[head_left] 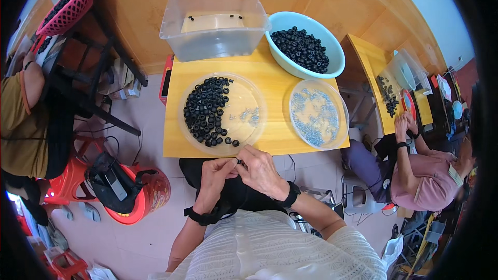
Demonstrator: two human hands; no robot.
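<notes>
My left hand [213, 175] and my right hand [259, 172] meet just off the table's near edge, both with fingers pinched. Between their fingertips sits a small black ring-shaped piece [238, 161], mostly covered by the fingers. Right beyond them lies a round clear tray [262, 105]. Its left half holds a heap of black ring-shaped pieces [202, 109], and a small pile of tiny clear-bluish bits [251, 116] lies on its right. Another round clear tray [292, 116] to the right has many such bits [316, 116] spread over it.
At the table's [277, 91] back stand a clear plastic bin [215, 44] with a few black pieces and a light blue basin [337, 62] full of them. People sit at both sides; the right one's hands [404, 124] work at another table. A red bucket [155, 189] stands left.
</notes>
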